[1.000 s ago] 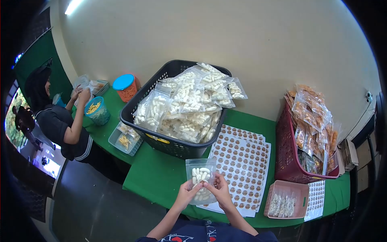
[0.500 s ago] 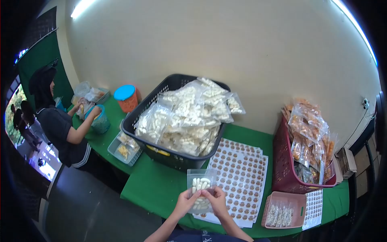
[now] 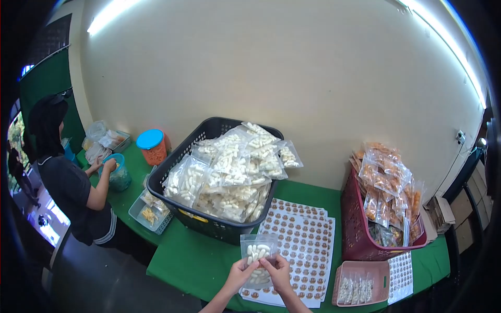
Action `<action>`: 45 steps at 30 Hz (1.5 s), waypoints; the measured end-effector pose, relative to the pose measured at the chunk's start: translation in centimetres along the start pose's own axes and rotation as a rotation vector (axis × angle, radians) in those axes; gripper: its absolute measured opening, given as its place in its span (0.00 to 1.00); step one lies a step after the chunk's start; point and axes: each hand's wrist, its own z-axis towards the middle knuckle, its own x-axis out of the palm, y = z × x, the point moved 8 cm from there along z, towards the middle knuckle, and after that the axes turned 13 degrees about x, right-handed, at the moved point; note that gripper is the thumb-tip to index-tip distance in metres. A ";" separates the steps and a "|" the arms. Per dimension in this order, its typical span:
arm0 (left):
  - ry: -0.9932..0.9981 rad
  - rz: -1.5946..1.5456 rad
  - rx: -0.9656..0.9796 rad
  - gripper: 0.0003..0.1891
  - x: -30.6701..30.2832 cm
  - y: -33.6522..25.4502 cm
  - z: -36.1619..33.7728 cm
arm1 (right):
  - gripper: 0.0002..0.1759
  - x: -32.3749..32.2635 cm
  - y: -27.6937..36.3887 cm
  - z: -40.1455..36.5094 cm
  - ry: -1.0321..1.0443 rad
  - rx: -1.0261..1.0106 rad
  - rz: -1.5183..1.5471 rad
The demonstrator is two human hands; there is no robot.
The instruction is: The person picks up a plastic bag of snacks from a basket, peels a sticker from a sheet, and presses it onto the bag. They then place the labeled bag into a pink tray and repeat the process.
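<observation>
Remotely, I see the left hand point(image 3: 240, 272) and right hand point(image 3: 278, 272) pinching a clear pouch point(image 3: 260, 249) (white pieces point(image 3: 252, 253) inside); printed sheets point(image 3: 302, 242) lie near.

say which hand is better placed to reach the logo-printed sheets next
Probably the right hand: it's nearer the logo-printed sheets, while the left hand could hold the clear pouch alone.

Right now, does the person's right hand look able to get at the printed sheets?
Probably yes: nothing stands between the right hand and the printed sheets, though it may first need to release the clear bag.
</observation>
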 end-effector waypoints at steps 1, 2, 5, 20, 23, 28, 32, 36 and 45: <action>-0.008 -0.006 0.000 0.13 0.1 0.3 0.2 | 0.05 -0.2 -0.1 0.2 -0.025 -0.028 -0.017; -0.017 -0.008 -0.004 0.13 -0.1 0.7 0.3 | 0.05 -0.3 -0.6 0.4 -0.034 -0.030 -0.024; 0.005 0.012 -0.032 0.13 -1.9 2.3 0.6 | 0.05 0.3 -1.4 1.1 -0.050 -0.008 0.012; 0.109 0.118 -0.158 0.13 -14.8 0.9 2.9 | 0.17 10.0 -8.7 5.3 -0.072 0.137 0.005; 0.036 0.122 -0.116 0.12 -16.6 0.1 3.0 | 0.10 12.4 -7.2 5.5 -0.018 0.106 0.076; -0.142 0.072 -0.068 0.10 -15.9 -0.8 2.0 | 0.17 11.9 -7.1 6.0 0.060 0.209 -0.122; -0.155 0.097 -0.064 0.10 -14.4 -0.8 2.1 | 0.21 10.4 -6.1 5.8 0.190 0.297 -0.230; -0.066 0.209 -0.117 0.10 -12.4 0.1 2.3 | 0.20 8.2 -7.7 5.9 0.251 0.229 -0.129; 0.114 0.199 -0.063 0.11 -4.8 2.0 2.1 | 0.16 0.8 -5.9 2.1 0.066 0.184 -0.044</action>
